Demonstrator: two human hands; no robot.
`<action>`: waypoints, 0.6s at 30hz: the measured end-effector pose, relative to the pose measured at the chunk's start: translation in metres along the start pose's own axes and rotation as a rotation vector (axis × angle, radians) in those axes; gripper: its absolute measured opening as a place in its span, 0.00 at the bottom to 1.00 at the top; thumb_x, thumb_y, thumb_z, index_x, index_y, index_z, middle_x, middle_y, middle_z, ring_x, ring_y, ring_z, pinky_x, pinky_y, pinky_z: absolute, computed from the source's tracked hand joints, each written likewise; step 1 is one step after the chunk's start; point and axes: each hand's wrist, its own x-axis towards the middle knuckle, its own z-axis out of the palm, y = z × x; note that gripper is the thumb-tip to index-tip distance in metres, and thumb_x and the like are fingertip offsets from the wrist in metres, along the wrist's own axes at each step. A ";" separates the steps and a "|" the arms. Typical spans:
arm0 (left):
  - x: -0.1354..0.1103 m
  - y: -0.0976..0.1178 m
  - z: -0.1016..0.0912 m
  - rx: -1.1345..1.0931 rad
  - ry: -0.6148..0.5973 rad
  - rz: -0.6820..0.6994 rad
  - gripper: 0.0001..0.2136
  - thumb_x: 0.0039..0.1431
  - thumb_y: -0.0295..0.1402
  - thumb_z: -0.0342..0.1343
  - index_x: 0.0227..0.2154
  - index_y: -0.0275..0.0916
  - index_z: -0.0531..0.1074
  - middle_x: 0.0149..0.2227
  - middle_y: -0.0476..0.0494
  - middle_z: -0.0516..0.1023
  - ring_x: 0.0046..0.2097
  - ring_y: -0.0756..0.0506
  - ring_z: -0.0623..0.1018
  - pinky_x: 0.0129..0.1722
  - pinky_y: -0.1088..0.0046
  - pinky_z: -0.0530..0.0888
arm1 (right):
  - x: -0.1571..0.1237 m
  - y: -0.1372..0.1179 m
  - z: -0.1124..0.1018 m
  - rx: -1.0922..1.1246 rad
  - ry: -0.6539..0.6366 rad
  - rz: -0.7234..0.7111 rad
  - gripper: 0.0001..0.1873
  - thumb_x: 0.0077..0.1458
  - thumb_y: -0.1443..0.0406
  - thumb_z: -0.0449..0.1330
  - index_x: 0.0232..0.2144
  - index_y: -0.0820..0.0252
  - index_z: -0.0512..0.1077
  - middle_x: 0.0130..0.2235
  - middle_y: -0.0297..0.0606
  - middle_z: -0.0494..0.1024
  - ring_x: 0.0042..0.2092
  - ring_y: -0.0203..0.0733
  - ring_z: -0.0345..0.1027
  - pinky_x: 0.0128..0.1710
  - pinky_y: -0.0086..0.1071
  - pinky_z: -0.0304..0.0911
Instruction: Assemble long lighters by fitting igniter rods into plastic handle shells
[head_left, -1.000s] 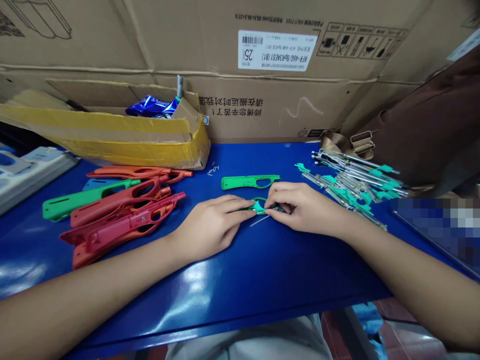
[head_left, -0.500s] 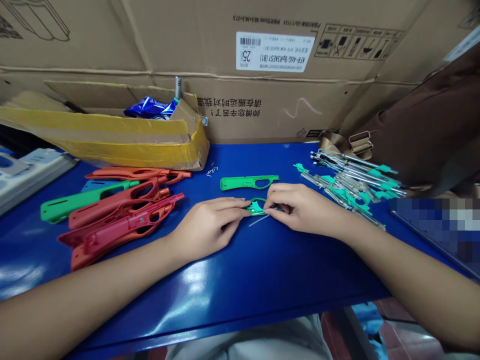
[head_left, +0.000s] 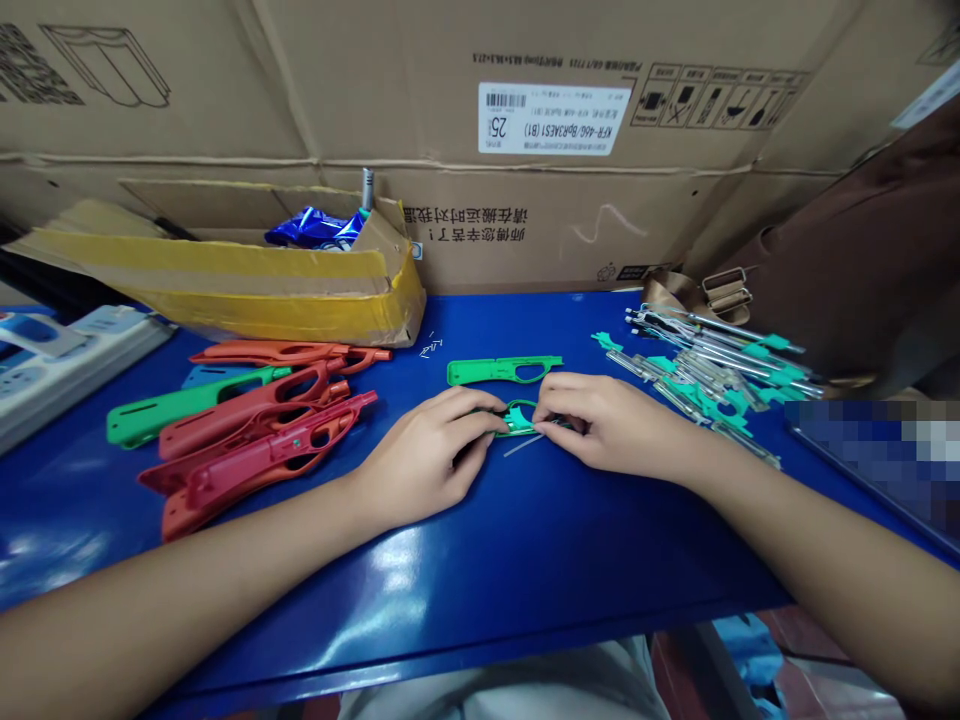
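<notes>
Low over the blue table, my left hand (head_left: 439, 445) grips the left part of a green lighter casing half (head_left: 517, 430), its fingers closed over it. A light-green trigger piece sits in the casing's loop. My right hand (head_left: 592, 425) pinches at the casing's right side, thumb and forefinger together; the fingertips cover what lies between them. A thin clear strip (head_left: 523, 446) sticks out below the right fingertips. Just beyond the hands lies a second green lighter casing half (head_left: 495, 371), inner side up, touched by neither hand.
Red, orange and green casings (head_left: 232, 420) are piled at left, beside a power strip (head_left: 82, 360). A yellow-taped cardboard box (head_left: 300, 300) stands behind them. Small white pins (head_left: 432, 347) lie mid-table. Metal lighter tubes with green triggers (head_left: 705, 365) are heaped right, near a pixelated dark object (head_left: 870, 470).
The view has shifted slightly, so everything appears a little lower and to the right. Both hands stay on the green casing, with the left fingers slightly more curled.
</notes>
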 end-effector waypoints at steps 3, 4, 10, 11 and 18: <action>-0.001 -0.001 0.000 -0.004 -0.013 0.019 0.15 0.64 0.22 0.50 0.48 0.39 0.77 0.50 0.37 0.79 0.52 0.41 0.78 0.51 0.59 0.78 | 0.000 -0.001 0.000 -0.014 -0.005 0.008 0.08 0.65 0.67 0.56 0.36 0.60 0.74 0.38 0.39 0.74 0.37 0.38 0.68 0.37 0.31 0.60; -0.001 -0.001 -0.001 0.000 -0.020 0.024 0.15 0.64 0.22 0.50 0.48 0.39 0.78 0.50 0.38 0.79 0.52 0.41 0.78 0.51 0.59 0.78 | 0.000 -0.001 0.000 -0.018 -0.005 0.010 0.08 0.65 0.67 0.56 0.36 0.60 0.74 0.38 0.39 0.74 0.37 0.39 0.68 0.37 0.31 0.60; -0.001 -0.001 -0.002 0.028 -0.046 0.028 0.15 0.64 0.22 0.51 0.46 0.39 0.80 0.50 0.37 0.79 0.52 0.40 0.78 0.51 0.58 0.79 | 0.000 -0.001 0.001 -0.030 -0.010 0.005 0.07 0.65 0.67 0.56 0.36 0.60 0.74 0.38 0.39 0.74 0.37 0.39 0.69 0.37 0.32 0.61; -0.001 -0.001 -0.002 0.029 -0.047 0.028 0.15 0.64 0.22 0.51 0.45 0.40 0.80 0.50 0.37 0.79 0.52 0.40 0.78 0.51 0.59 0.79 | 0.000 -0.001 0.001 -0.032 -0.011 0.005 0.07 0.65 0.67 0.56 0.36 0.60 0.75 0.38 0.39 0.74 0.37 0.39 0.69 0.37 0.32 0.61; 0.000 0.000 0.001 -0.059 0.035 0.024 0.12 0.66 0.24 0.52 0.47 0.38 0.77 0.49 0.38 0.79 0.50 0.44 0.80 0.51 0.65 0.79 | -0.002 -0.004 -0.007 -0.032 -0.013 -0.028 0.07 0.64 0.65 0.57 0.44 0.58 0.73 0.43 0.40 0.76 0.41 0.41 0.71 0.40 0.32 0.64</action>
